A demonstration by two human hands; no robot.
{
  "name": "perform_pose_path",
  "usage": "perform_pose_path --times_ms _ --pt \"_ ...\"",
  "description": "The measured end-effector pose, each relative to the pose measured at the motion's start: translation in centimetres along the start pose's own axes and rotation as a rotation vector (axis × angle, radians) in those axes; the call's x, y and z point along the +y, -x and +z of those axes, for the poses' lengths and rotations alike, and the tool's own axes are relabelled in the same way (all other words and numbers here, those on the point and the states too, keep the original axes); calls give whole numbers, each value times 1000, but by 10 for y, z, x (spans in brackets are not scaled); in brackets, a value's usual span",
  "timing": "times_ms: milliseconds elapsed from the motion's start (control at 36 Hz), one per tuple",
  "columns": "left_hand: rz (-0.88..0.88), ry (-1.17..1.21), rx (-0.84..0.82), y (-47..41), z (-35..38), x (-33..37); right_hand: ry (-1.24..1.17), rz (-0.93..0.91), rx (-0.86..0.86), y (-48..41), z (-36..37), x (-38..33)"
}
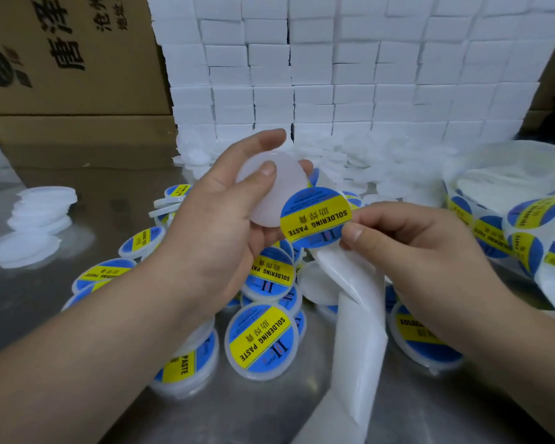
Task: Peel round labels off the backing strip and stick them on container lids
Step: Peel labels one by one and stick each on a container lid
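— What is standing at the back?
— A wall of small white boxes (366,75) is rising in stacked rows, and brown cardboard cartons (77,59) with black Chinese print are sitting to its left.
— And underneath?
— A brushed steel table (23,302) is reflecting soft light.

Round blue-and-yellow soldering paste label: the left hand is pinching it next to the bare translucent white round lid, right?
Not quite. The head view shows the right hand pinching the round blue-and-yellow label; the left hand holds the bare translucent white round lid.
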State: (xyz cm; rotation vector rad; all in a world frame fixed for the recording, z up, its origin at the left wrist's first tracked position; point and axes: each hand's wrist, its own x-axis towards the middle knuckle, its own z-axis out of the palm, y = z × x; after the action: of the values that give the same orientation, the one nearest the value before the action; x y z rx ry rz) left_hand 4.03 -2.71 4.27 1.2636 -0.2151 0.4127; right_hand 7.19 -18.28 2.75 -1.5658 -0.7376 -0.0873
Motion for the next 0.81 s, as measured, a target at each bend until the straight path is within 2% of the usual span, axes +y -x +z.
perform_pose_path --times_ms 250,472,806 --pt "-80 156 -184 4 -2 0 41 16 -41 3 0 -2" --pt "-41 -23 -224 8 0 -4 60 -1 -33 1 -1 1" --pt "25 -112 -231 10 3 -10 80 -5 -14 1 0 4"
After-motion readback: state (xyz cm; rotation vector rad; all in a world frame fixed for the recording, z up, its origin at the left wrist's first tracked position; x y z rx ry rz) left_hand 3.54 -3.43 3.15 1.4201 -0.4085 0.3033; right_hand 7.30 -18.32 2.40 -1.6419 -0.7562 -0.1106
